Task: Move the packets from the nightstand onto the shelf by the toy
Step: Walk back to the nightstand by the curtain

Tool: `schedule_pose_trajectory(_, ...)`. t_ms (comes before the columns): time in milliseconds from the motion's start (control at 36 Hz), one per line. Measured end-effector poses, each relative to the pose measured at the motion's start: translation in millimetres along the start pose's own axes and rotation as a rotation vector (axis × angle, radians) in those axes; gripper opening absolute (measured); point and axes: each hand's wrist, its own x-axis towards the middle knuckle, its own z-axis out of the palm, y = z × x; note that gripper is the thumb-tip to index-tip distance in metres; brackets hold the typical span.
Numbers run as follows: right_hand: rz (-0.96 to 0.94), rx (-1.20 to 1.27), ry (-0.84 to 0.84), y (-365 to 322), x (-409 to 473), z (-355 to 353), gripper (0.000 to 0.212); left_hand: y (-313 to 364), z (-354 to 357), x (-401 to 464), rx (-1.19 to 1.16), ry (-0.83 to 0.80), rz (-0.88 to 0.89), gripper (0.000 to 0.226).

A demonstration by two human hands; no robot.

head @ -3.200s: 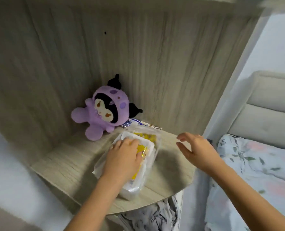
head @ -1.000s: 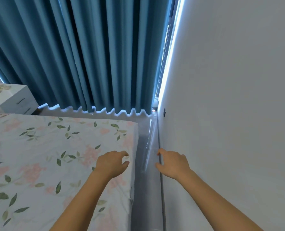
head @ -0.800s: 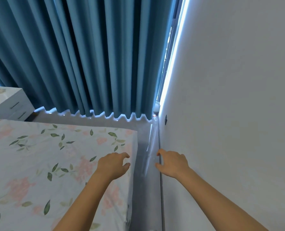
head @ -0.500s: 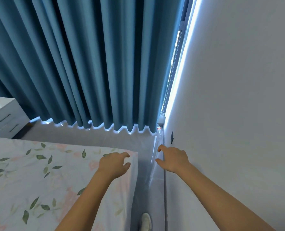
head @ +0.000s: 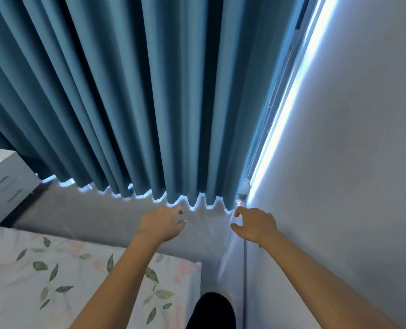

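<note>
A curtain [head: 137,96] is hung across the far side, reaching nearly to the floor [head: 97,217]. A wall [head: 353,176] is seen on the right, meeting the curtain at the corner. A bed [head: 38,276] is placed lower left, with a floor strip between it and the wall. A drawer unit [head: 2,181] is set at the far left, beyond the bed, before the curtain.

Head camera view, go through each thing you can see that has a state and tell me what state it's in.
Left hand: loosely curled, holding nothing.
Right hand: loosely curled, holding nothing.
Curtain: drawn closed, daylight showing at its right edge.
Nightstand: drawers shut.
Bed: covered by a floral sheet.
</note>
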Motion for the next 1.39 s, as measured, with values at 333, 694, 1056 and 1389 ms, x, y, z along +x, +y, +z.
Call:
schedule_pose_trajectory(333, -0.163, -0.061, 0.033, -52, 197, -46, 0.038, -64, -31, 163, -0.092, 0.070, -0.153, 0.034)
schedule_pose_trajectory(694, -0.436, -0.164, 0.053, -188, 439, -159, 0.042, -168, -143, 348, -0.109, 0.180, -0.380, 0.038)
schedule_pose_trajectory(1056, -0.806, -0.248, -0.069, -401, 572, -163, 0.041, -321, -191, 386, -0.199, 0.167, -0.687, 0.040)
schedule_pose_trajectory(1389, -1.179, -0.385, -0.101, -647, 669, -156, 0.043, -487, -238, 399, -0.287, 0.230, -1.058, 0.041)
